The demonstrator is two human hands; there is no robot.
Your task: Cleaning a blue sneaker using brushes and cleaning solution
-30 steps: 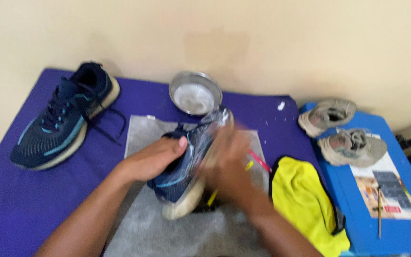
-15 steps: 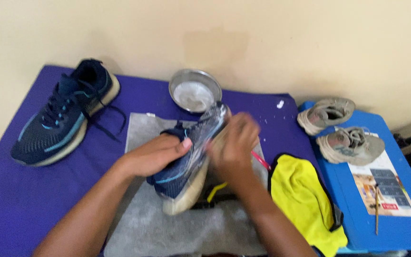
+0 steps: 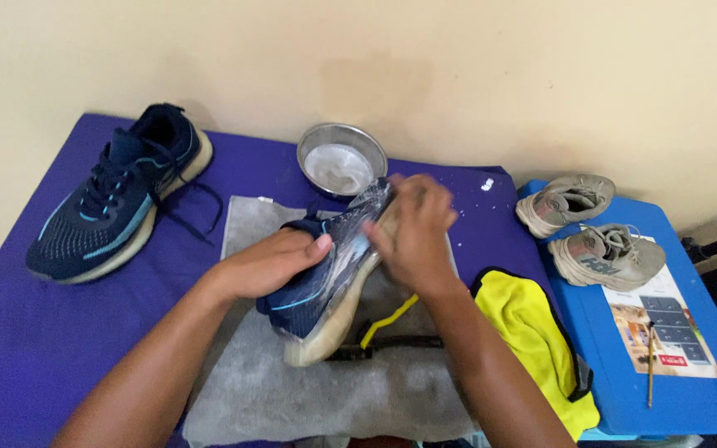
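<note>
Soft, even indoor light; mostly sharp, with motion blur at your right hand.

You get diffuse, fairly bright light with a warm cast and no hard glare. The beige wall [image 3: 541, 75] shows a faint darker patch above the metal bowl [image 3: 342, 159], whose rim gives only a dull sheen. Shadows are soft: a thin one lies under the dark blue shoe [image 3: 114, 199] at the left and under the two grey shoes [image 3: 587, 228] at the right. Your right hand [image 3: 415, 232] is smeared by motion, your left hand [image 3: 271, 261] is crisper. Your forearms soften near the bottom edge. The blue board's [image 3: 690, 390] edges bow slightly, hinting at wide-angle distortion.
</note>
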